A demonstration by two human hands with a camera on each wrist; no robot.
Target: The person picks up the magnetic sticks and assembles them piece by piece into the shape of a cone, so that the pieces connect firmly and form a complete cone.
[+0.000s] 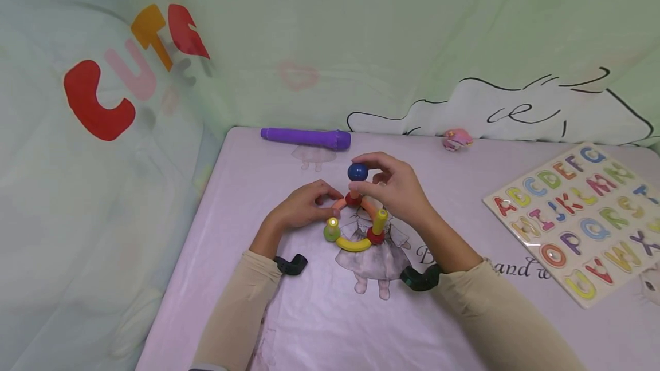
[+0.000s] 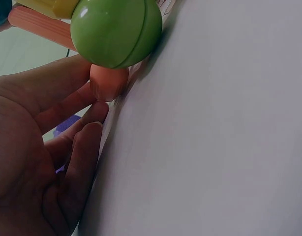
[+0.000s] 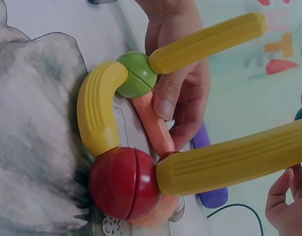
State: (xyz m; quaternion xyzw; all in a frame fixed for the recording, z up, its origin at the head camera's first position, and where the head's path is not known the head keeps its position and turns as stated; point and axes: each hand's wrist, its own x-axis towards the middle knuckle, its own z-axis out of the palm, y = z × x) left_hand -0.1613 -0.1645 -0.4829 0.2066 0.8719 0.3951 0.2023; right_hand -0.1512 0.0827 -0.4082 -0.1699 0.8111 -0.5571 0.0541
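Observation:
A ring of toy rods and balls stands on the table, with a yellow curved rod [image 1: 354, 244] joining a green ball [image 1: 332, 233] and a red ball [image 1: 376, 237] at the front. Yellow rods [image 3: 210, 43] rise from both balls. My left hand [image 1: 304, 205] pinches an orange rod [image 3: 153, 123] of the ring between thumb and fingers, on the ring's left side. At the back, a blue ball [image 1: 358, 172] sits at the top of an upright orange rod above another red ball [image 1: 353, 199]. My right hand [image 1: 397, 188] grips the blue ball between thumb and fingers.
A purple microphone-shaped toy [image 1: 306, 138] lies along the table's back edge. Farther right is a small pink object [image 1: 457, 139]. A wooden alphabet board [image 1: 495, 210] with colored letters lies at the right. Fabric with printed letters hangs behind and to the left.

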